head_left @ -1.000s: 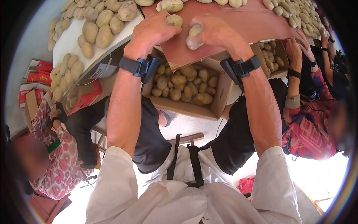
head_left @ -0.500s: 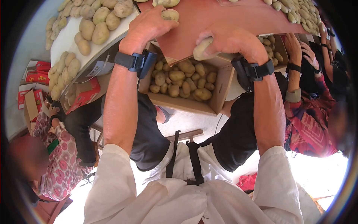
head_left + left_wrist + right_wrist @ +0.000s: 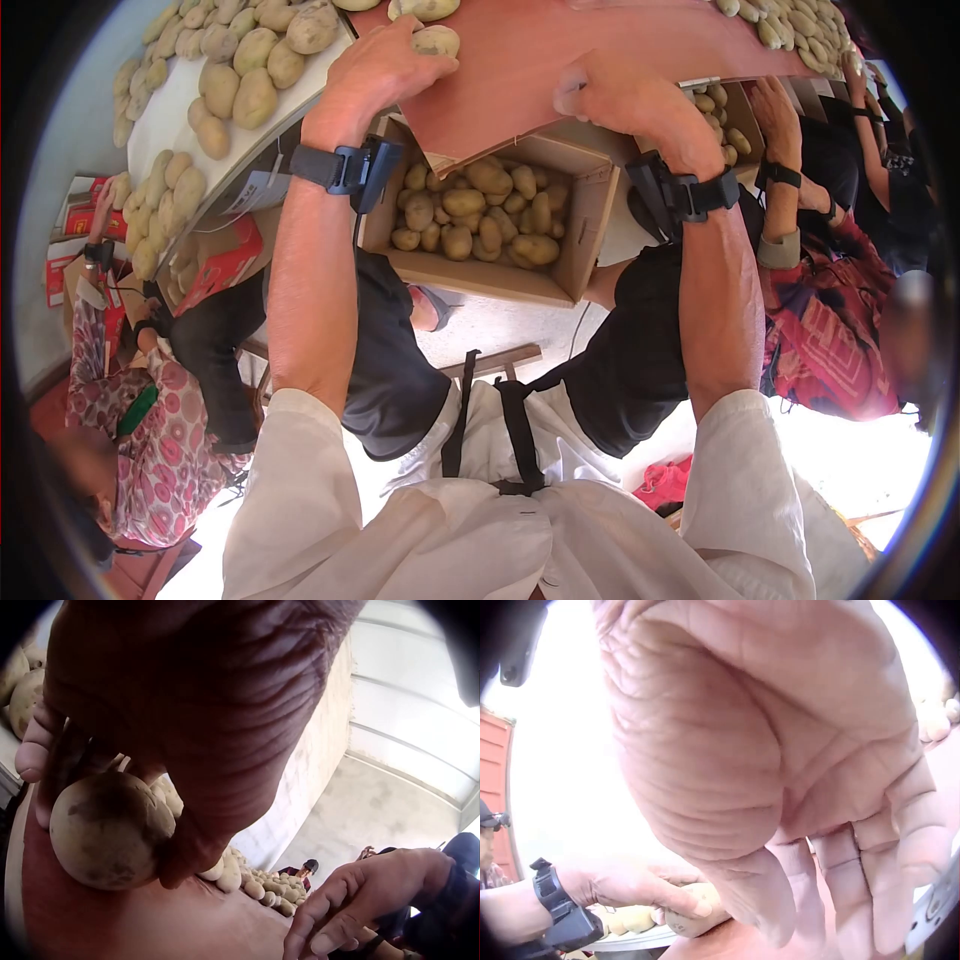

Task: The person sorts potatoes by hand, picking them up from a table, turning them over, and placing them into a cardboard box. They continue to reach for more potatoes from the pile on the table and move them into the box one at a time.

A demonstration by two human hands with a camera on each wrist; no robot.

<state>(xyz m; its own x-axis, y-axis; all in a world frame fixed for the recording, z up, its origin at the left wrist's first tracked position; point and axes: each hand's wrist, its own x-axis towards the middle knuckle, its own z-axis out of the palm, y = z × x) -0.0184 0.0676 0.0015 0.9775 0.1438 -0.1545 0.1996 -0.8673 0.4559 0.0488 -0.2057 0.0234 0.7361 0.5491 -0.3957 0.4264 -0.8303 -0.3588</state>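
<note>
My left hand [image 3: 372,78] grips a round potato [image 3: 437,41] at the left side of the reddish-brown board [image 3: 520,75]. Up close in the left wrist view, dark blotches mark this potato [image 3: 109,832], with fingers and thumb on either side of it. My right hand [image 3: 632,95] hangs by the board's front edge with nothing in it. The right wrist view has its bare palm [image 3: 817,750] and loosely extended fingers. Another potato [image 3: 424,8] lies just beyond my left hand.
Below the board's edge stands a cardboard box [image 3: 480,279] holding many potatoes. A pile of potatoes [image 3: 255,95] covers part of the white table at left; another pile [image 3: 790,22] lies far right. A smaller box [image 3: 745,115] is at right. People sit on both sides.
My right hand moved back toward the board's front edge over the box, and the potato it held is gone from it. My left hand still holds its potato.
</note>
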